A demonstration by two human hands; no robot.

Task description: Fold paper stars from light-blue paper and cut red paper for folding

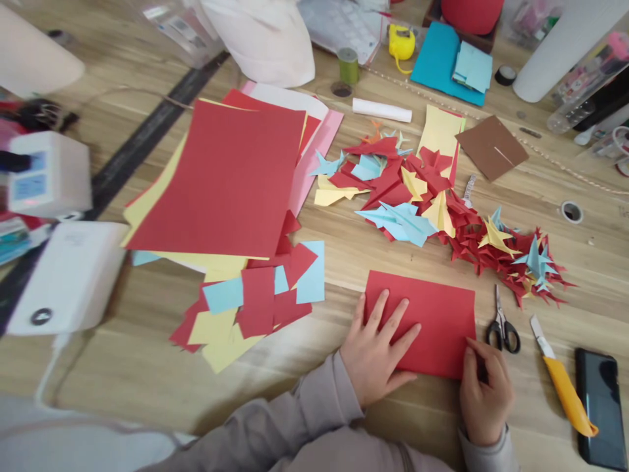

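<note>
A red sheet [442,321] lies flat on the wooden table in front of me. My left hand [376,347] rests on its left part with the fingers spread. At the sheet's lower right edge, my right hand [486,387] has its thumb and index finger pinched on the paper; its other fingers are curled. Black-handled scissors [502,331] lie just right of the sheet. Beyond it is a heap of folded red, blue and yellow paper shapes [407,190]. Cut paper pieces [258,301] lie to the left, below a stack of large coloured sheets [226,177].
On the right are a yellow utility knife [565,387] and a black phone [600,406]. A white power bank [66,278] with a cable sits at the left. Toward the back stand a yellow tape measure [401,42], a green spool [348,65] and a brown square [491,147].
</note>
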